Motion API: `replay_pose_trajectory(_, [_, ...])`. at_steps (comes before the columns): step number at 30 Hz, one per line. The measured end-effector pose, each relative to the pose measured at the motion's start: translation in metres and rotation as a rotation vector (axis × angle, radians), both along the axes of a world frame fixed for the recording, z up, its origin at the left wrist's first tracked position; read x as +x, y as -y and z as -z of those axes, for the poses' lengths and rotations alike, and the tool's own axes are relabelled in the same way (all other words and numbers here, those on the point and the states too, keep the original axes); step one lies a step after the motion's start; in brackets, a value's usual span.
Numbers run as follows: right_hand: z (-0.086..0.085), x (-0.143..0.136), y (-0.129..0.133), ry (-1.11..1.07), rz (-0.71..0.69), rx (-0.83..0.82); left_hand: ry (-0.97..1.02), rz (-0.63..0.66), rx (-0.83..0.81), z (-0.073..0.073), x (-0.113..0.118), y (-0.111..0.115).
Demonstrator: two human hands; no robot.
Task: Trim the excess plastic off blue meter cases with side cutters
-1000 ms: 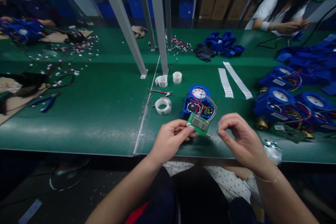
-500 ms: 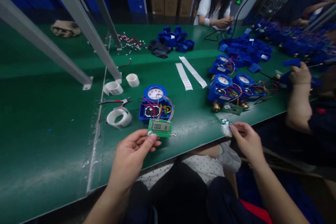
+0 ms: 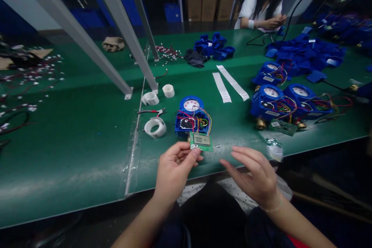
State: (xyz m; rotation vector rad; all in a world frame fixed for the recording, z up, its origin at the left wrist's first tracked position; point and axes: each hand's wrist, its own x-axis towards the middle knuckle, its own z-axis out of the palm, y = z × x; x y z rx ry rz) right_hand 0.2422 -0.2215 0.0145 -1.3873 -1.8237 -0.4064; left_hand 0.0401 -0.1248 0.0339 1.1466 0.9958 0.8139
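Observation:
Between thumb and fingers, my left hand (image 3: 177, 166) grips the lower left edge of a green circuit board with an LCD (image 3: 202, 140). Coloured wires run from the board to an open blue water meter (image 3: 190, 116) just behind it, with a round white dial on top. My right hand (image 3: 254, 174) hovers over the table edge to the right of the board, fingers spread and holding nothing. A small clear plastic bag (image 3: 274, 150) with green and white on it lies at the table edge beyond my right hand.
Tape rolls (image 3: 155, 128) and red-handled cutters (image 3: 151, 111) lie left of the meter. White label strips (image 3: 222, 87) are farther back. More wired blue meters (image 3: 269, 100) stand at the right, near blue housings (image 3: 305, 52). Grey posts (image 3: 122, 27) rise at left. A person (image 3: 261, 7) sits opposite.
My right hand has let go of the plastic bag and moved left toward the board, its fingers now apart. The display reading has changed. The view has swung left.

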Motion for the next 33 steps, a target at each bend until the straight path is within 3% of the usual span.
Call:
replay_pose_trajectory(3, [-0.001,-0.015,-0.019,0.023,-0.121,0.032,0.049,0.002,-0.011,-0.003,0.002,0.001])
replay_pose_trajectory(6, [-0.002,-0.016,-0.034,-0.109,-0.103,0.039,0.083,0.055,-0.018,-0.002,-0.002,-0.001])
replay_pose_trajectory(8, [-0.004,-0.012,-0.044,-0.408,-0.018,-0.024,0.057,0.083,0.005,0.001,-0.008,-0.003])
replay_pose_trajectory(12, [-0.010,-0.003,-0.065,-1.277,0.045,-0.277,-0.047,0.037,0.079,0.011,-0.018,-0.008])
replay_pose_trajectory(15, [-0.015,0.002,-0.078,-1.620,0.026,-0.298,-0.081,0.009,0.100,0.016,-0.022,-0.010])
replay_pose_trajectory(22, [-0.021,-0.001,-0.086,-1.746,0.039,-0.294,-0.104,-0.004,0.099,0.018,-0.034,-0.011])
replay_pose_trajectory(27, [-0.020,-0.003,-0.086,-1.724,0.057,-0.295,-0.116,-0.056,0.075,0.022,-0.038,-0.016])
replay_pose_trajectory(31, [-0.011,-0.005,-0.073,-1.561,0.076,-0.308,-0.084,-0.185,0.063,0.025,-0.033,-0.019])
replay_pose_trajectory(33, [-0.002,-0.005,-0.067,-1.516,-0.001,-0.331,-0.042,-0.265,0.046,0.030,-0.026,-0.021])
